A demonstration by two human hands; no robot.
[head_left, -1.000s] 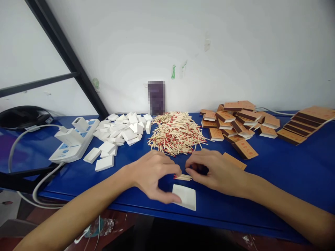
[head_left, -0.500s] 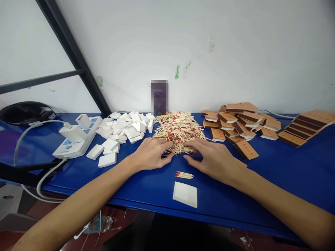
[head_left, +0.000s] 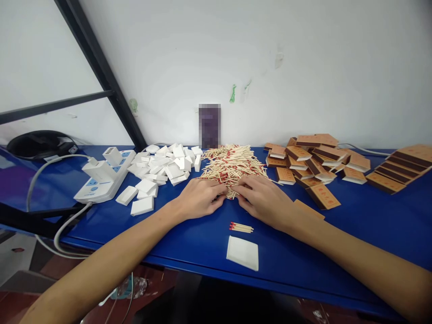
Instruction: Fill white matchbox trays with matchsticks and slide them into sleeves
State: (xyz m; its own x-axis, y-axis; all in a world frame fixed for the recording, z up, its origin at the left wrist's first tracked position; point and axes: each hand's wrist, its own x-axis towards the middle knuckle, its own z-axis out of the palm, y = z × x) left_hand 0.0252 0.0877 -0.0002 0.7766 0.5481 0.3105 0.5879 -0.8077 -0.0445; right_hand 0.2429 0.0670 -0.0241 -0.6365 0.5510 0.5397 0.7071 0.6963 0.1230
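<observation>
1. Left hand [head_left: 199, 198] and right hand [head_left: 266, 200] lie palm-down at mid-frame with their fingertips nearly meeting. The fingers curl into the near edge of the loose match pile [head_left: 232, 164]. The hands' own backs hide whether any sticks are pinched between the fingers, so I cannot tell.
2. The match pile is a loose heap of thin wooden sticks with red heads pointing every way, in the centre of the frame and running up toward the wall.
3. Handling, as a judgement:
   - The sticks are very light and stiff but snap easily.
   - They roll and scatter at a touch.
   - They are best taken by the bare wood, several at once and lying parallel, with a fingertip pinch rather than a squeeze.
4. Just below the hands a small aligned bundle of matches [head_left: 241, 227] lies apart from the heap, heads toward the left of the frame.
5. Below that, at the table's near edge, sits one white inner tray [head_left: 243, 253], clear of the bundle.
6. A flat brown sleeve [head_left: 308, 208] lies beside the right wrist.
7. Left of the pile is a heap of white trays [head_left: 162, 166], and farther left a power strip [head_left: 101, 180] with plugs in it.
8. In the right of the frame are jumbled brown matchboxes [head_left: 313, 159], then a fanned row of sleeves [head_left: 401, 166] at the edge.
9. Everything rests on the blue table [head_left: 371, 216].
</observation>
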